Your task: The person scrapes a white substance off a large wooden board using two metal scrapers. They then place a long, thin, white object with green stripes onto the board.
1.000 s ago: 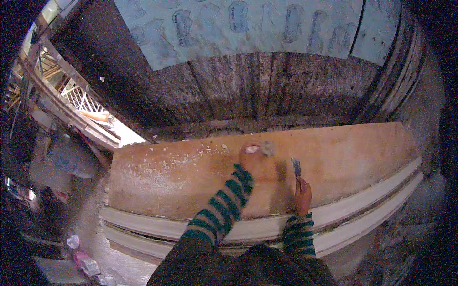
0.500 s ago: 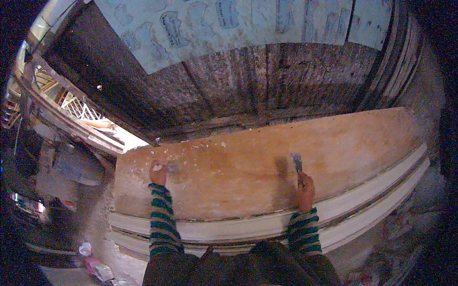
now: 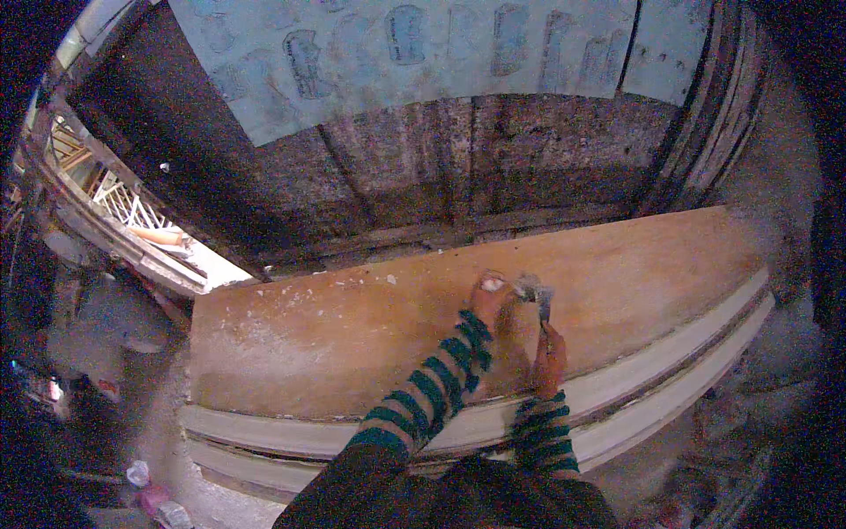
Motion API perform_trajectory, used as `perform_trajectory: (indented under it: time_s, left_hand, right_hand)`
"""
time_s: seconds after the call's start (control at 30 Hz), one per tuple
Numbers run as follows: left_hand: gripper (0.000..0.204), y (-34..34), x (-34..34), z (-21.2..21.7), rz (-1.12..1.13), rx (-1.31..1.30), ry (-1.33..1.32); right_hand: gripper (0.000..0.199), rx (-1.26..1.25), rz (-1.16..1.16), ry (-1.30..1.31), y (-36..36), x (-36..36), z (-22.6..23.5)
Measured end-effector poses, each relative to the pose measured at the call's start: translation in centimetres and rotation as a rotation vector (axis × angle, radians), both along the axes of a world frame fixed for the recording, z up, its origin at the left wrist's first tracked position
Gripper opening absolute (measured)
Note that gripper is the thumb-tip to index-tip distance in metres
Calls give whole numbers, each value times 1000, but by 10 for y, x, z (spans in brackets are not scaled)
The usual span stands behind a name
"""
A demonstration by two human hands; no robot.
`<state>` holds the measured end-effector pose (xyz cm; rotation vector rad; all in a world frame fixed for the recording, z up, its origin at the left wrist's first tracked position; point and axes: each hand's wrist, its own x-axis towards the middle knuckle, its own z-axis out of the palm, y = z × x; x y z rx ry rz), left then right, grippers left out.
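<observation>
Orange-brown wood is making up the broad panel (image 3: 397,339) that is lying across the view beneath both hands. The left hand (image 3: 492,298) is gripping a flat tool (image 3: 526,286) over the middle of the panel; its greyish head is pointing right and appearing blurred, while the fingers are hiding its handle. A whitish patch (image 3: 493,285) is showing at this hand; its nature cannot be told. The right hand (image 3: 551,354) is staying clamped on the handle of a scraper (image 3: 545,305), whose blade is pointing away from the body. The two tools are meeting in view; whether they are touching cannot be determined. Striped green sleeves (image 3: 432,392) are covering both forearms.

White flakes (image 3: 231,310) are lying scattered over the panel's left part, mainly toward its far edge. Pale strips (image 3: 256,433) are running along the near side. At lower left, a pink and whitish bundle (image 3: 152,501) is resting low down, resembling a plastic bag; its contents are proving too blurred to identify. Beyond the panel, dark stained boards (image 3: 414,167) are standing below a blue sheet (image 3: 352,88) bearing outlined shapes.
</observation>
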<state>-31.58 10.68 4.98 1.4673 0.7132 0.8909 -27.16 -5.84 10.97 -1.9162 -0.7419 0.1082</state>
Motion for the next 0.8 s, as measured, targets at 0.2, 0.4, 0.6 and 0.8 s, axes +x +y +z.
perform_trajectory:
  time_s: [0.2, 0.4, 0.6, 0.8]
  left_hand:
    - [30, 35, -12, -16, -93, -198, 21]
    - [24, 124, -251, 18, 191, -67, 137]
    - [22, 117, -337, 92, 467, 379, 361]
    - [22, 87, -157, 29, 155, -9, 30]
  right_hand:
    - [26, -61, 34, 73, -10, 7, 12]
    - [26, -34, 15, 48, -8, -3, 28]
    - [28, -44, 58, 158, -11, 2, 30]
    - [30, 138, -122, 58, -12, 12, -2]
